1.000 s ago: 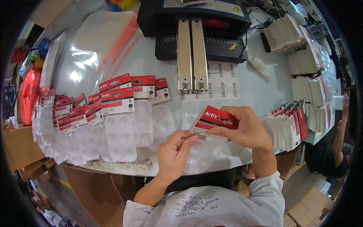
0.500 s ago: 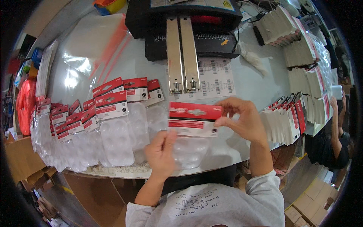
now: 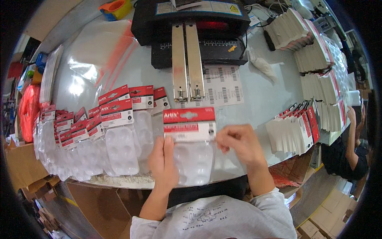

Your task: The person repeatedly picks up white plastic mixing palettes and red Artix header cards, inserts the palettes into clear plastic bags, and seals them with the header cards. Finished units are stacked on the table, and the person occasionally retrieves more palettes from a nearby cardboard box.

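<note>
At the table [image 3: 258,105], the left hand [image 3: 164,161] holds a seemingly bagged palette [image 3: 194,161].

Pinches a red-and-white cardboard header card [image 3: 189,126] with the left hand [image 3: 162,160], in front of a black tabletop machine with two long metal bars [image 3: 223,35]. Holds the right hand [image 3: 240,145], with curled fingers, just beside the card. Has, farther from the machine than the card, a white plastic palette with round wells [image 3: 193,163]. Has a row of bagged white palettes [image 3: 121,149] front-left of the machine and stacks of white-and-red cards [image 3: 313,63] to its right.
</note>
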Action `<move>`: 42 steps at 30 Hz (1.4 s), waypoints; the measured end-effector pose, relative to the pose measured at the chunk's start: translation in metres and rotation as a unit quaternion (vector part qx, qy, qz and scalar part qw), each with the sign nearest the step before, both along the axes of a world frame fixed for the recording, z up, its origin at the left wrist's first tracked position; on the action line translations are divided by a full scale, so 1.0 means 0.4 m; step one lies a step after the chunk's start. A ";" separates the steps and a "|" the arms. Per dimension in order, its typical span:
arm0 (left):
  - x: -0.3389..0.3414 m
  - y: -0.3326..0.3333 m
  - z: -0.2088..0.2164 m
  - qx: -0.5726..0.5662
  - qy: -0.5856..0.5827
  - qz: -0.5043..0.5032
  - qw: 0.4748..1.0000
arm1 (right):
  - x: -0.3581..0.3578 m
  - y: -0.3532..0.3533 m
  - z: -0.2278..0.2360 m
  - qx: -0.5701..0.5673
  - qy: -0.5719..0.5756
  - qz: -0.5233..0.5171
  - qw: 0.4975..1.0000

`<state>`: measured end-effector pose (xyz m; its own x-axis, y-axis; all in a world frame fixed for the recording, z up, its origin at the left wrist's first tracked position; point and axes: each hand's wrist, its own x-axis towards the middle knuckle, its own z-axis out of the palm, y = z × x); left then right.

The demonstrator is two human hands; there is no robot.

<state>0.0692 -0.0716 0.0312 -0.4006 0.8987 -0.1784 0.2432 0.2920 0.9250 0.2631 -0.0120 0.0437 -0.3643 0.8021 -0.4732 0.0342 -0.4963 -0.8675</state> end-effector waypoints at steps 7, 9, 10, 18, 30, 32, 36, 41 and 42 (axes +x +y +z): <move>-0.003 0.143 -0.084 0.086 0.074 0.028 0.993 | -0.080 0.078 -0.101 0.016 0.044 -0.175 0.983; -0.011 0.156 -0.093 0.082 0.057 0.014 0.995 | -0.073 0.086 -0.127 0.050 0.091 -0.171 0.980; -0.015 0.156 -0.097 0.082 0.061 0.029 0.994 | -0.070 0.089 -0.138 0.028 0.055 -0.177 0.982; -0.047 0.107 -0.099 0.067 0.035 -0.024 0.997 | -0.036 0.066 0.008 0.212 -0.170 -0.098 0.957; -0.022 0.059 -0.072 0.051 0.474 -0.117 0.871 | 0.487 -0.002 0.109 0.279 -0.509 -0.150 0.800; 0.043 0.079 -0.140 0.094 0.404 -0.133 0.900 | 0.456 0.006 0.131 0.310 -0.506 -0.184 0.783; 0.056 0.079 -0.114 0.008 0.139 -0.099 0.985 | 0.327 0.005 0.208 0.286 -0.590 -0.216 0.724; 0.022 0.021 0.003 -0.066 -0.264 -0.106 0.956 | 0.087 -0.015 0.216 0.303 -0.290 -0.029 0.907; 0.021 0.009 0.015 -0.058 -0.275 -0.105 0.954 | 0.048 0.009 0.188 0.328 -0.291 0.046 0.897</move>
